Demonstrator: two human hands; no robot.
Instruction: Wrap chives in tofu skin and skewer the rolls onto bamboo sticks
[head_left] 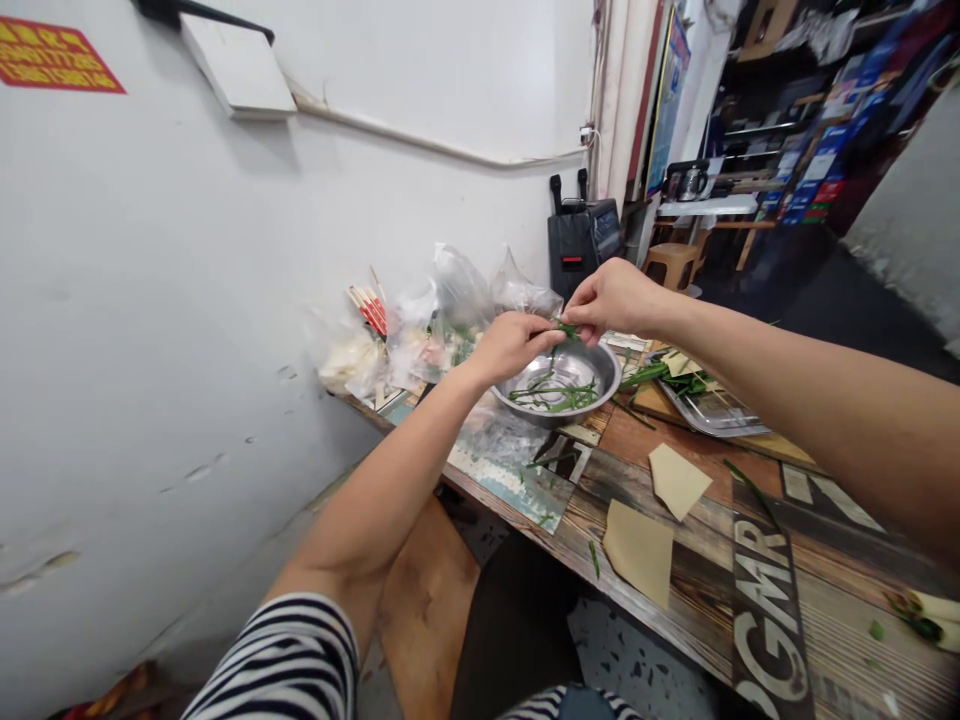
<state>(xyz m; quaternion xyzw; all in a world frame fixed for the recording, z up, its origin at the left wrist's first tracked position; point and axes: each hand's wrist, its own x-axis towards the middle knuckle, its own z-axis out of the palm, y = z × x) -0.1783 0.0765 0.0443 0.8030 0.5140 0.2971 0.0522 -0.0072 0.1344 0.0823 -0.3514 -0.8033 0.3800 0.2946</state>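
My left hand (pixel 516 345) and my right hand (pixel 609 300) meet above the far rim of a metal bowl (pixel 609 385). Pinched between the fingertips of both hands are green leaves (pixel 568 330). Long cut green strips (pixel 559 395) lie in the bottom of the bowl. Right of the bowl, under my right forearm, a metal tray (pixel 720 412) holds more green stalks and some beige sheets. Two flat beige sheets (pixel 639 550) (pixel 677 482) rest on the patterned wooden table (pixel 705 560).
Plastic bags (pixel 457 290) and red-and-white sticks (pixel 369 308) stand by the white wall, left of the bowl. Behind is a black speaker (pixel 574 245). A rolled item with greens (pixel 930 615) lies at the right edge. Farther back are a stool (pixel 673 262) and a small table (pixel 709 205).
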